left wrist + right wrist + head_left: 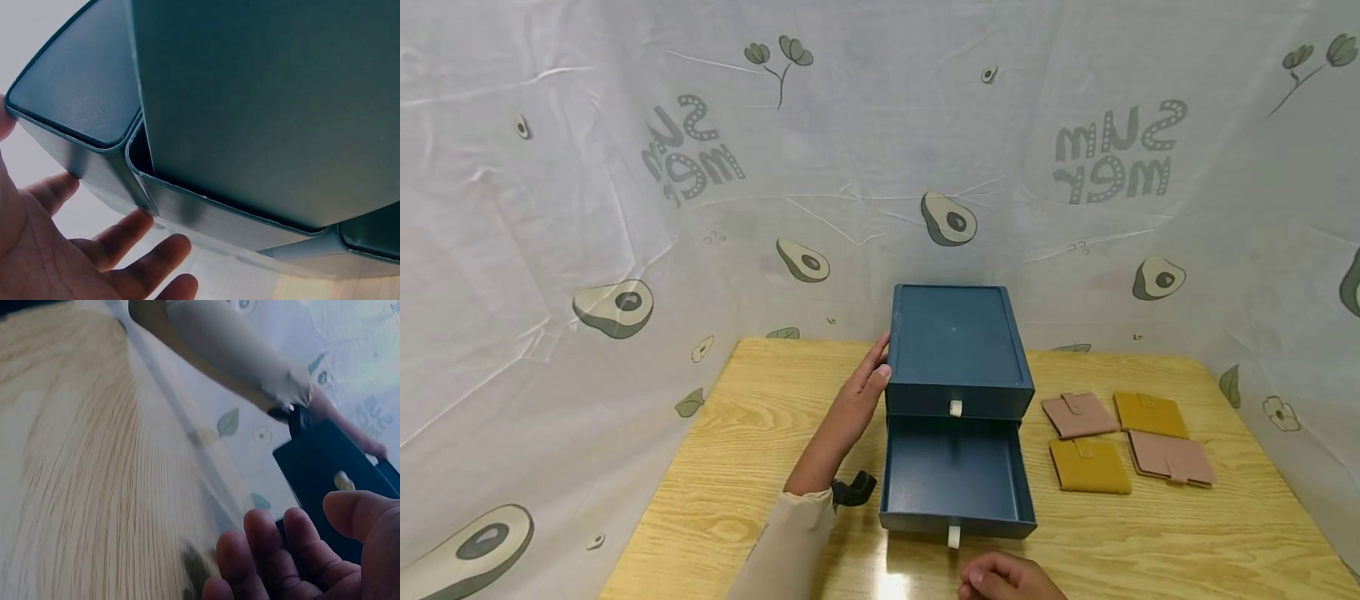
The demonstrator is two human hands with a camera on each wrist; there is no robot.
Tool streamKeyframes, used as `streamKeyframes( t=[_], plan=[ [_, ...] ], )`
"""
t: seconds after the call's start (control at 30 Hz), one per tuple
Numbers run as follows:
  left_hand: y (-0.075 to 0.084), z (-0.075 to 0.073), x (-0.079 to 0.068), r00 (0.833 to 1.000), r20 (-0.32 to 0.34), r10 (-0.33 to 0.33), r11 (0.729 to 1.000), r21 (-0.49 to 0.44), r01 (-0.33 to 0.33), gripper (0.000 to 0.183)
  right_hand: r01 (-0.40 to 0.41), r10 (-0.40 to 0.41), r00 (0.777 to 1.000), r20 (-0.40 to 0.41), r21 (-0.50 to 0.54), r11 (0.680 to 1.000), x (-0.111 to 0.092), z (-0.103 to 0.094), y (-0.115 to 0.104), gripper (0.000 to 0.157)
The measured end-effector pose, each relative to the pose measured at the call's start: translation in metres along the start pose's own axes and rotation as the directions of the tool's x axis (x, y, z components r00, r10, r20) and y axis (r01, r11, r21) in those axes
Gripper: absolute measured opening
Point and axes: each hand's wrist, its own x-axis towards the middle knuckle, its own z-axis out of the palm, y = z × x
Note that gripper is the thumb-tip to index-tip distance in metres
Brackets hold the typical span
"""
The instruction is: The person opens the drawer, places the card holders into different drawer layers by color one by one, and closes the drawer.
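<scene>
A dark blue two-drawer desktop organizer point(958, 337) stands on the table, its lower drawer point(953, 471) pulled out and bare inside. The upper drawer is closed. My left hand point(859, 393) lies along the organizer's left side; in the left wrist view the fingers point(128, 234) are extended against its wall. Just in front of the lower drawer's white pull tab point(954, 537) is my right hand point(1009, 577), fingers loosely bent and holding nothing. The right wrist view shows that hand point(300, 562) apart from the drawer front.
Right of the organizer lie several small wallets: a pink one point(1078, 415) and a mustard one point(1150, 414) behind, another mustard one point(1090, 467) and another pink one point(1172, 457) nearer. A white avocado-print curtain point(865, 150) surrounds the wooden table point(737, 467).
</scene>
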Motion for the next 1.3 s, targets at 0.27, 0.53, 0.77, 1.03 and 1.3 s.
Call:
streamKeyframes(
  t=[0.27, 0.53, 0.77, 1.03, 1.3],
  plan=[
    [0.002, -0.002, 0.003, 1.0, -0.009, -0.003, 1.0, 0.008, 0.003, 0.063, 0.004, -0.01, 0.998, -0.056, -0.097, 0.995, -0.01, -0.03, -0.009, 0.035],
    [0.003, -0.002, 0.004, 1.0, -0.007, -0.007, 1.0, 0.008, 0.007, 0.064, -0.008, -0.04, 0.993, -0.114, -0.393, 0.919, -0.013, -0.062, -0.028, 0.04],
    [0.004, -0.003, 0.005, 1.0, 0.015, 0.009, 1.0, -0.008, -0.009, 0.064, -0.075, -0.096, 0.953, -0.287, -0.532, 0.843, -0.011, -0.083, -0.046, 0.039],
    [0.001, -0.003, 0.006, 1.0, 0.01, 0.0, 1.0, -0.002, 0.0, 0.061, -0.101, -0.283, 0.892, -0.353, -0.765, 0.637, -0.006, -0.1, -0.064, 0.028],
    [0.001, -0.003, 0.006, 1.0, 0.012, 0.003, 1.0, -0.014, -0.003, 0.061, -0.006, -0.52, 0.827, -0.215, -0.928, 0.374, -0.003, -0.119, -0.071, 0.02]
  ],
)
